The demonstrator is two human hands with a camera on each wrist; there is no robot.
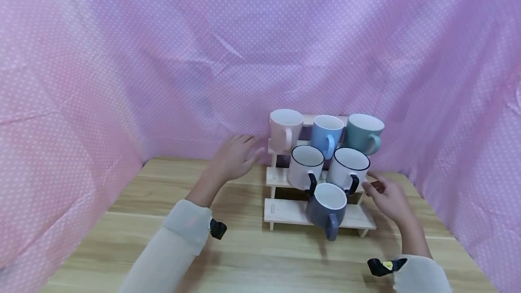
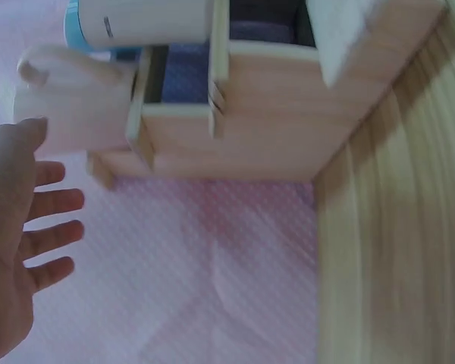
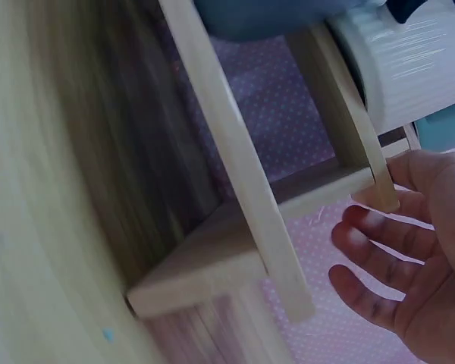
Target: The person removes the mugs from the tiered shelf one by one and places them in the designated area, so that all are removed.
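Note:
A stepped wooden rack (image 1: 285, 211) carries several mugs. Pink (image 1: 281, 134), blue (image 1: 319, 137) and green (image 1: 354, 134) mugs stand on the upper part. Below them are two white mugs with black rims and handles, one left (image 1: 301, 171), one right (image 1: 342, 173). A dark grey mug (image 1: 321, 209) stands on the lowest shelf. My left hand (image 1: 234, 157), fingers spread, is left of the rack; its thumb overlaps the pink mug (image 2: 76, 114) in the left wrist view. My right hand (image 3: 432, 250) pinches a shelf end (image 3: 383, 178) between thumb and index finger, other fingers loosely bent.
The rack stands on a wood-grain table (image 1: 244, 257). Pink dotted cloth (image 1: 203, 58) hangs behind and along both sides. Black wrist mounts sit at the left cuff (image 1: 217, 229) and right cuff (image 1: 386, 266).

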